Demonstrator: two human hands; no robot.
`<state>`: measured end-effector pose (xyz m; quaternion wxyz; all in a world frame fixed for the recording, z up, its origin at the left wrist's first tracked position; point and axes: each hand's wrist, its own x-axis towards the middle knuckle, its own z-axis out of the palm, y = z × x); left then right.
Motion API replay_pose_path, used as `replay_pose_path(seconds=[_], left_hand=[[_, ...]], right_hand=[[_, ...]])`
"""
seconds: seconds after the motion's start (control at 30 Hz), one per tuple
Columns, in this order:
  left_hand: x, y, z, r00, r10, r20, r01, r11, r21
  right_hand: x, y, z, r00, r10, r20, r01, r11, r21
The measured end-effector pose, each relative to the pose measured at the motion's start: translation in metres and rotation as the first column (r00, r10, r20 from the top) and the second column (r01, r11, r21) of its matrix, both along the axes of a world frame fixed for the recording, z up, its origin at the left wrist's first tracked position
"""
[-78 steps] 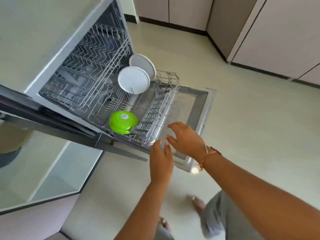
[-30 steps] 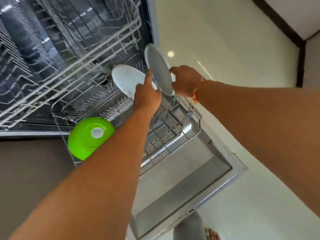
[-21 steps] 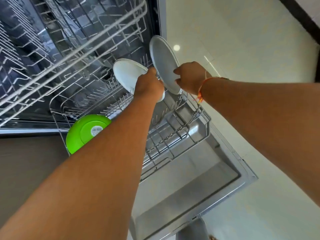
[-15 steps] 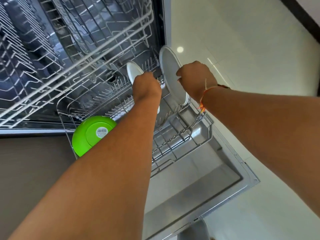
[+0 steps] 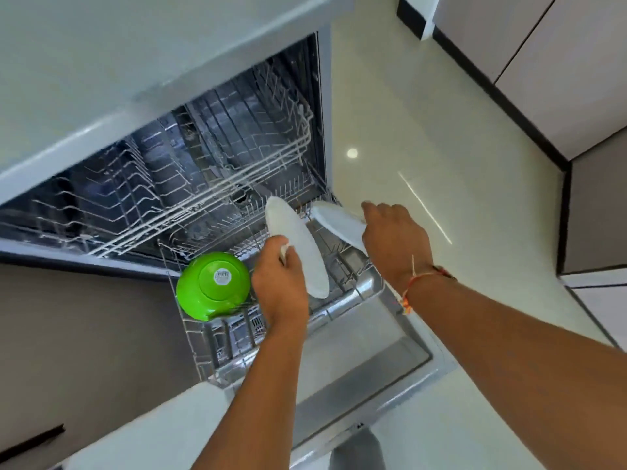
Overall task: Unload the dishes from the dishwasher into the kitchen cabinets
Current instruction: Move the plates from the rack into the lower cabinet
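White plate (image 5: 298, 245) in left hand (image 5: 280, 283), second plate (image 5: 336, 223) in right hand (image 5: 393, 239)

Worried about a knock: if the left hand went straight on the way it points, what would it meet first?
Likely the lower rack's upright tines, just beyond the left hand and its white plate; depth is unclear, it may pass above them.

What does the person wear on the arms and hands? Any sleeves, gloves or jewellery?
No sleeves or gloves show: both forearms are bare. The right hand has at its wrist a thread bracelet, orange and red, with a pale loose end. The left hand wears nothing.
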<state>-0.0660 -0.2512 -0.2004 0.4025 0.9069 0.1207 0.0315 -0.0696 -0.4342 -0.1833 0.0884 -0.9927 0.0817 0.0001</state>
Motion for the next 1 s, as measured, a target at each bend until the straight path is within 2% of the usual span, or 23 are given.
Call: replay_pose_path(seconds=[0.1, 0.2, 0.27, 0.37, 0.43, 0.53, 0.7, 0.8, 0.9, 1.0], left_hand=[[-0.051, 0.016, 0.034, 0.991, 0.130, -0.012, -0.130, 0.978, -0.160], [-0.104, 0.023, 0.081, 0.952, 0.276, -0.130, -0.303, 0.906, -0.296], [-0.143, 0.034, 0.101, 0.933, 0.309, -0.186, -0.358, 0.858, -0.368], [-0.199, 0.053, 0.121, 0.884, 0.350, -0.311, -0.467, 0.710, -0.528], [-0.241, 0.068, 0.139, 0.823, 0.397, -0.406, -0.568, 0.571, -0.593], [-0.300, 0.097, 0.153, 0.778, 0.389, -0.494, -0.628, 0.499, -0.597], [-0.396, 0.158, 0.165, 0.675, 0.425, -0.603, -0.737, 0.429, -0.522], [-0.439, 0.194, 0.169, 0.630, 0.467, -0.620, -0.776, 0.396, -0.490], [-0.468, 0.230, 0.171, 0.600, 0.523, -0.606, -0.799, 0.421, -0.429], [-0.490, 0.271, 0.171, 0.606, 0.560, -0.564, -0.795, 0.458, -0.398]], right_hand=[[-0.037, 0.000, 0.037, 0.995, 0.097, -0.013, -0.098, 0.993, -0.060], [-0.082, 0.011, 0.083, 0.982, 0.186, -0.026, -0.187, 0.971, -0.148], [-0.119, 0.023, 0.113, 0.979, 0.197, -0.040, -0.202, 0.959, -0.200], [-0.177, 0.041, 0.150, 0.983, 0.184, -0.024, -0.184, 0.956, -0.229], [-0.219, 0.053, 0.165, 0.973, 0.217, -0.083, -0.227, 0.961, -0.158], [-0.272, 0.068, 0.162, 0.948, 0.251, -0.196, -0.266, 0.962, -0.058], [-0.346, 0.103, 0.150, 0.919, 0.316, -0.236, -0.289, 0.947, 0.143], [-0.380, 0.144, 0.154, 0.893, 0.337, -0.298, -0.290, 0.938, 0.190], [-0.403, 0.181, 0.154, 0.850, 0.443, -0.286, -0.419, 0.896, 0.145], [-0.418, 0.221, 0.150, 0.782, 0.574, -0.243, -0.548, 0.819, 0.171]])
